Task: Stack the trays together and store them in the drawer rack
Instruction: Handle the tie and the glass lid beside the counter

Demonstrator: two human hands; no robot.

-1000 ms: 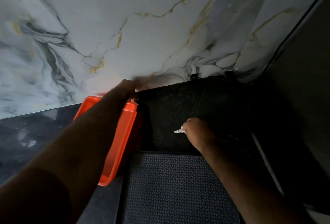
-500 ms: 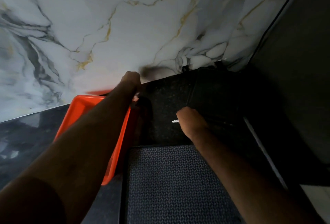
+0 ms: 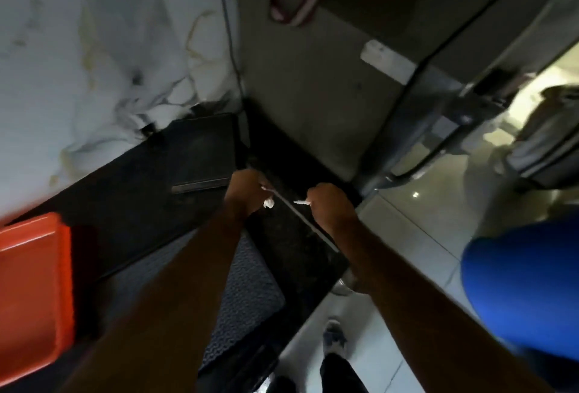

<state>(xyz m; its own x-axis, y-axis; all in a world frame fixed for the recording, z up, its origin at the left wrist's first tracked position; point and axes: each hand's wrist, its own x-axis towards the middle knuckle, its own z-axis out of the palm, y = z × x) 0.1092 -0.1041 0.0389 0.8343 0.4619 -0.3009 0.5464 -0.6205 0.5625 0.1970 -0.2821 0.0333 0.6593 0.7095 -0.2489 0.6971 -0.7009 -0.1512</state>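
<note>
The orange tray (image 3: 31, 295) lies on the dark counter (image 3: 125, 201) at the far left, with no hand on it. A dark flat tray (image 3: 203, 148) rests by the wall, beyond my left hand. A dark textured mat or tray (image 3: 250, 292) lies under my left forearm. My left hand (image 3: 246, 192) and my right hand (image 3: 329, 206) are closed fists side by side over the counter's right end. A small white bit shows at the fingers of each; I cannot tell if it is held.
The marble wall (image 3: 94, 63) backs the counter. A grey cabinet (image 3: 313, 95) stands at the counter's right end. Pale floor tiles (image 3: 407, 236) lie to the right, with a blue shape (image 3: 526, 292) at the right edge and a shoe (image 3: 333, 336) below.
My left hand has let go of the orange tray and moved right, beside my right hand. The view has swung right, so the tray now sits at the left edge.
</note>
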